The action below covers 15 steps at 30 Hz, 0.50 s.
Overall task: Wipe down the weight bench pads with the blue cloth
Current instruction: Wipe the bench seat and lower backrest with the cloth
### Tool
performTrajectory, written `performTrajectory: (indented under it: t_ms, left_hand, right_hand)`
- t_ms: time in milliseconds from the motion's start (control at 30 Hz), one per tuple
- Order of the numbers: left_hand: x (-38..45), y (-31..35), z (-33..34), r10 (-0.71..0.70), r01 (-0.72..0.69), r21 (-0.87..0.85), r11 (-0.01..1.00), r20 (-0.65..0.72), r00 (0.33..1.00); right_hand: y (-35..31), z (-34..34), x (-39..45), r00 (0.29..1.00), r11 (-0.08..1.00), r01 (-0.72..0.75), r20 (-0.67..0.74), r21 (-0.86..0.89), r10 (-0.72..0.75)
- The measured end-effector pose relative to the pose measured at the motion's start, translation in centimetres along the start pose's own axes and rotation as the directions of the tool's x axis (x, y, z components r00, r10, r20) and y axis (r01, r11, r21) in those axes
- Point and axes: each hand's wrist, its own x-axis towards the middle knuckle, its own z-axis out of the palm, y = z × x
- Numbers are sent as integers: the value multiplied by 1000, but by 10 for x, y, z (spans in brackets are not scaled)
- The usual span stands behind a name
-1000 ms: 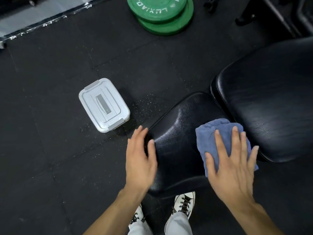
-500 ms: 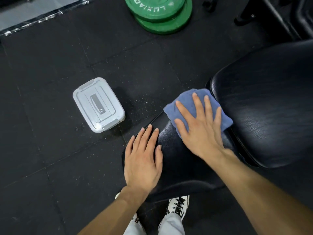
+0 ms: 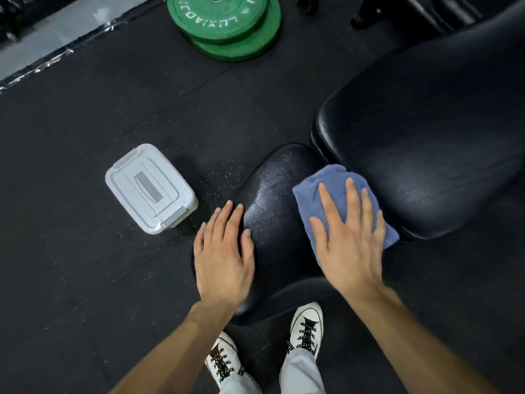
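Observation:
The black seat pad [image 3: 272, 211] of the weight bench lies in front of me, with the larger black back pad [image 3: 426, 137] beyond it to the right. A blue cloth [image 3: 321, 183] lies on the seat pad's right side, near the gap between the two pads. My right hand [image 3: 349, 240] presses flat on the cloth with straight, spread fingers. On the seat pad's left edge rests my left hand [image 3: 224, 257], flat with its fingers straight and holding nothing. The pad's surface looks damp and shiny between the hands.
A closed white plastic box [image 3: 150, 189] sits on the black rubber floor to the left of the seat pad. Two stacked green weight plates [image 3: 227, 27] lie at the top. Black equipment frames stand at the top right. My white shoes [image 3: 306, 328] are under the pad's near edge.
My right hand has slid the cloth back from the seat pad's far end toward its right side, nearer to me. The left hand has stayed on the pad's left edge.

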Motion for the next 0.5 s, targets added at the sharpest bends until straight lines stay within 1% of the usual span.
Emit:
performTrajectory:
  t_ms: [100,200,267,367,400,500]
  left_hand:
    - [1,1,-4,3,-3,-12,1000,19,1000]
    - [5,1,-10,49,-49,37,998,15,999]
    - [15,10,-13,138,-138,27,990,10,990]
    - [41,38,-5,332,-332,3,943,37,943]
    - [49,48,0,364,-365,-1,931,54,930]
    - [62,56,16,394,-397,26,917,80,915]
  right_hand:
    - [-1,15,-51,996,996,-92,-23,-5,92]
    - [-23,30,-94,980,976,-199,-13,90,201]
    - [-42,35,-114,969,956,-244,2,164,247]
    - [-52,35,-120,962,936,-266,-3,232,274]
    - [-49,34,-115,962,937,-264,-11,228,274]
    - [-31,29,-93,966,956,-252,-22,154,258]
